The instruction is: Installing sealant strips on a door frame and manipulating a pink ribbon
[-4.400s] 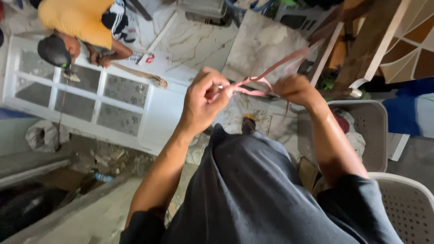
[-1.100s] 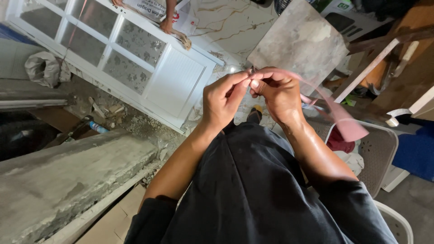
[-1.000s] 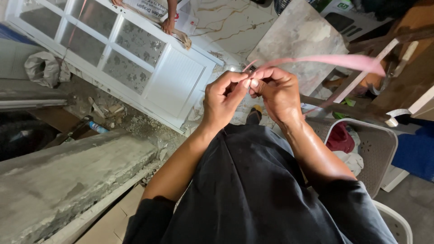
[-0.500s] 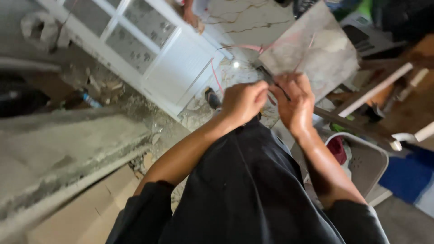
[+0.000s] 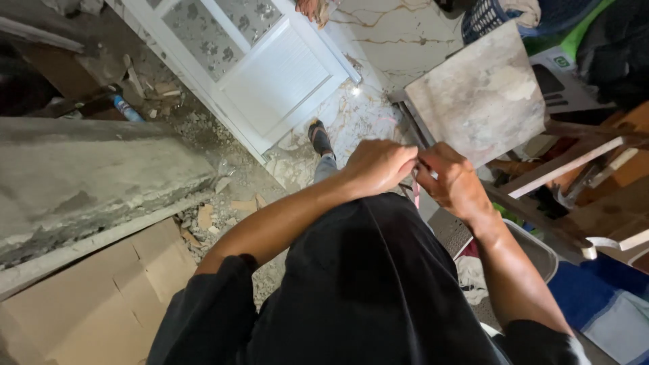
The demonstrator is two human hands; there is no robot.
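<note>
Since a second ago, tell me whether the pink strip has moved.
Yes. It stretched out to the right, above the grey tile; now only a short bit of the pink strip hangs below the hands, under that tile.

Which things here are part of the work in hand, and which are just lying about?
In use: left hand and right hand, pinching a thin pink strip between them.

Lying about: white door panel, stone tile, cardboard, plastic bottle, rubble.

pink strip (image 5: 416,197) mostly hidden between fists (grip unclear)
</note>
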